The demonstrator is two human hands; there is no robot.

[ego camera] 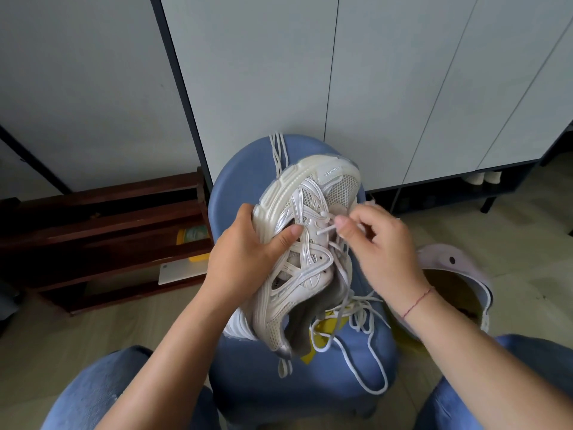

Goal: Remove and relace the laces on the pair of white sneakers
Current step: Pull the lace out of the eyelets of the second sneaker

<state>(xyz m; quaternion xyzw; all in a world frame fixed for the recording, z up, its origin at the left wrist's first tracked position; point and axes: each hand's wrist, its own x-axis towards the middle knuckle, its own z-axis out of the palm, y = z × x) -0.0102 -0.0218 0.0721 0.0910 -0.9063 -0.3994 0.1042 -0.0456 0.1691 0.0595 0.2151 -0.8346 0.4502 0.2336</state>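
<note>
Blue stool [248, 169] under white sneaker [310, 218], tipped on its side, toe away. Left hand [245, 259] grips the sole edge, thumb across the upper. Right hand [381, 243] pinches lace [327, 230] by the eyelets, apparently near its tip.

Blue stool [248, 383], loose white laces [361, 311] on seat, yellow item [327, 322] beneath, 2nd sneaker [237, 324] at L edge

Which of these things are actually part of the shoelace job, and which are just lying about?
Part of the job:
- white sneaker, gripped by the left hand
- its lace, pinched by the right hand
- loose lace draped over the blue stool

Just lying about:
- wooden rack
- yellow tub in it
- pale bin
- grey cabinet
</note>
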